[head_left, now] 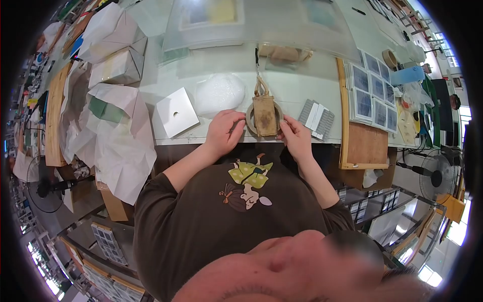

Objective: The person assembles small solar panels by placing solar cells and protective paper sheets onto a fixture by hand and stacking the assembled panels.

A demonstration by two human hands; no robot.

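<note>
At the table's front edge lies a brown, worn rectangular block (264,116) with cord loops at its far end, resting over a round grey ring (249,119). My left hand (225,132) is at the ring's left side, its fingers curled near the rim; whether they grip it is unclear. On the other side, my right hand (296,137) pinches the ring's right edge between thumb and fingers. A white square plate (177,111) with a small hole and a clear bubble-wrap bundle (220,94) lie to the left. To the right is a grey ribbed piece with white strips (316,120).
Crumpled white paper (121,146) and wrapped packages (116,65) are at the left. A translucent raised sheet (271,25) spans the far side. Gridded panels (371,93) lie on a wooden frame (344,146) at the right, near a tape roll (389,58) and a fan (436,176).
</note>
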